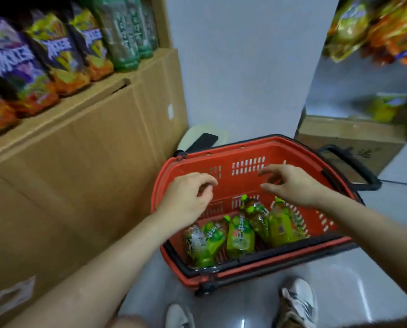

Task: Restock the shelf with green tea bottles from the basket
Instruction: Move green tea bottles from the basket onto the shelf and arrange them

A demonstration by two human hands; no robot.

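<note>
At 10 o'clock in the view a cardboard box (84, 143) serves as the shelf; purple-labelled bottles (44, 55) and, at 11 o'clock, shelved green bottles (124, 31) stand close to its front edge. I judge the main risk lies there: the box top looks uneven, with a flap raised, so a new bottle pushed in hard could tip that row off the edge. The left hand (188, 197) hovers over the red basket (242, 183), fingers loosely curled and holding nothing. The green tea bottles (240, 235) lie heaped across one another in the near half of the basket, at 5 o'clock from this hand and below it, not touched. Pulling one from the heap could roll its neighbours, and the glossy wrap may slip. The right hand (292, 185) is also empty, with relaxed fingers; the bottles lie at 7 o'clock from it
</note>
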